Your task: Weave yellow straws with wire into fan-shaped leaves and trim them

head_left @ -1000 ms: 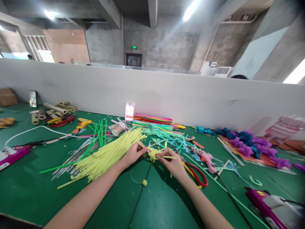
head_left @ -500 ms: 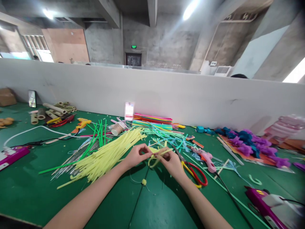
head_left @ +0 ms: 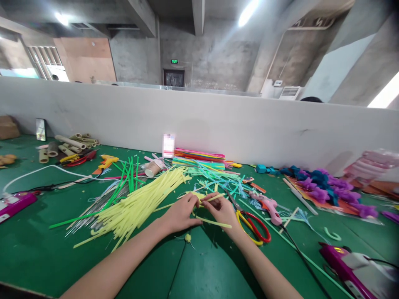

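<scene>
My left hand (head_left: pixel 182 214) and my right hand (head_left: pixel 222 211) meet over the green table (head_left: pixel 40 245), both with fingers closed on a bent yellow pipe cleaner (head_left: pixel 212 222) whose end sticks out to the right. A big pile of yellow pipe cleaners (head_left: pixel 140 203) lies just left of my left hand. Below the hands, a small yellow pompom (head_left: pixel 188 237) sits on a thin wire. Red and yellow scissors (head_left: pixel 254 224) lie close to my right wrist.
Green stems (head_left: pixel 129 176), a stack of coloured pipe cleaners (head_left: pixel 199 158), a paper cup (head_left: pixel 153 168), glue guns (head_left: pixel 270 205) (head_left: pixel 106 161), purple and blue fuzzy pieces (head_left: pixel 327 187) and a magenta device (head_left: pixel 349 265) lie around. A grey partition (head_left: pixel 218 124) bounds the table's far side.
My hands came together on the yellow pipe cleaner, bent it into a loop, and now hold it lower, near the table, with its end pointing right.
</scene>
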### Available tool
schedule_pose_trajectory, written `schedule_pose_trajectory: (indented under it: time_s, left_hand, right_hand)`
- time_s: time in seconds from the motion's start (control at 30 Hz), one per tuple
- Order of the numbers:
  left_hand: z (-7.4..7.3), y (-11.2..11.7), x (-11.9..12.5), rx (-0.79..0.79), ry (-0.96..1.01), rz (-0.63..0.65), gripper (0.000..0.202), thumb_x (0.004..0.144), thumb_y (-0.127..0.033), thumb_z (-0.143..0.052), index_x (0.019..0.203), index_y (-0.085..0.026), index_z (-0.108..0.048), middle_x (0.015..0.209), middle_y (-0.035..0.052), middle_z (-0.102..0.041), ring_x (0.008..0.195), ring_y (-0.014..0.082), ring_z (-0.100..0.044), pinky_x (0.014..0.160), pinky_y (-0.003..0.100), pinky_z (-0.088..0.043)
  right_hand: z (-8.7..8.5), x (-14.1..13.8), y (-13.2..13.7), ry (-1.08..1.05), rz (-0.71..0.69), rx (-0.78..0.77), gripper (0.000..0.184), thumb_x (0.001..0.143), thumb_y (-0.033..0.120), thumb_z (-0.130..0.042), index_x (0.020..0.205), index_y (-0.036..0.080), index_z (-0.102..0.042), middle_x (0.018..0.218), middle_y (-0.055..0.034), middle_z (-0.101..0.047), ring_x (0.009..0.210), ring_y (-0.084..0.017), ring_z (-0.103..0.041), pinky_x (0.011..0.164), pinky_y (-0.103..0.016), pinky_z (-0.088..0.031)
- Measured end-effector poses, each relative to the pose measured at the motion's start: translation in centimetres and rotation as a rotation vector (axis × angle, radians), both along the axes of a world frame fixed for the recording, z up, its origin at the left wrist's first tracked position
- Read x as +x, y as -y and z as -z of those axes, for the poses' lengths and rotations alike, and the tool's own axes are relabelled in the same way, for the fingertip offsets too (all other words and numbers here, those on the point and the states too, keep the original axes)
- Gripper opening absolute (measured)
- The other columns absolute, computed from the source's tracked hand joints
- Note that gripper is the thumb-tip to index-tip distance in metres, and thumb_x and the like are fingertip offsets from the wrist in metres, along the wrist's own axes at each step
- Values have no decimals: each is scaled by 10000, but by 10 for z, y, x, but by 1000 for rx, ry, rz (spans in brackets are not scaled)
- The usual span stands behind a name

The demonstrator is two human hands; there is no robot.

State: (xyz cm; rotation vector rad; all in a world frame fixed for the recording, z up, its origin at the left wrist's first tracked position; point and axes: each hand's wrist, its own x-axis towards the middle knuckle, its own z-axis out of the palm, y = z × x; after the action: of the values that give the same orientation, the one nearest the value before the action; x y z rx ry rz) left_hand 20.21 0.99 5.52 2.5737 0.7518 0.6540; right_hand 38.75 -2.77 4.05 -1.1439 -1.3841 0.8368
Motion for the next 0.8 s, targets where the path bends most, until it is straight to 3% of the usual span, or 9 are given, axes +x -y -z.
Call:
schedule_pose_trajectory:
  time_s: [0.1,0.23,0.37,0.47,0.57,0.67,0.8]
  left_hand:
    - [5,3,7,38,38,-29,273,789,-356,-628,937,-202,-458,965,43,-535,880,210,-522,748,314,-410]
    - [3,4,9,-29,95,-114,200,799,-330,-600,844,-207,-448,820,3,-545,750,178,-524,647,273,-380]
    - [2,1,9,-105,142,-145,112,785,-264,-583,830,-200,-503,773,-2,-578,709,167,-543,630,262,-387]
    - [6,-4,8,-224,192,-119,67,770,-180,-557,832,-194,-579,765,4,-623,697,160,-577,645,260,-415]
    - [11,-10,7,-318,263,-116,64,756,-170,-575,804,-188,-613,762,6,-655,707,161,-608,661,257,-447]
    - [11,-13,7,-347,294,-140,36,758,-190,-592,788,-182,-609,755,8,-667,708,161,-627,656,252,-468]
    - [8,-12,7,-357,321,-151,18,764,-196,-599,776,-184,-595,730,2,-660,701,158,-630,647,247,-476]
  right_hand:
    - [-2,2,1,6,-78,-13,234,761,323,-671,938,206,-572,906,-60,-704,861,-220,-694,802,-368,-549]
    - [-6,8,4,45,-214,-49,350,771,216,-607,1114,225,-542,1116,-76,-651,987,-202,-659,881,-375,-519]
    - [-8,12,7,203,-204,-77,448,739,144,-597,1176,216,-527,1124,-81,-636,972,-186,-647,847,-346,-520]
    - [-13,12,10,469,-85,-66,384,722,143,-630,1100,196,-582,937,-54,-666,782,-174,-640,698,-303,-513]
    - [-20,11,13,728,-12,-4,183,732,200,-672,914,204,-650,746,-9,-634,645,-157,-569,597,-267,-440]
    - [-24,11,16,828,1,28,87,749,276,-688,759,200,-647,702,-2,-614,626,-150,-539,566,-249,-390]
    - [-20,10,16,856,0,49,88,784,269,-652,736,195,-648,708,-8,-629,614,-141,-540,559,-236,-378]
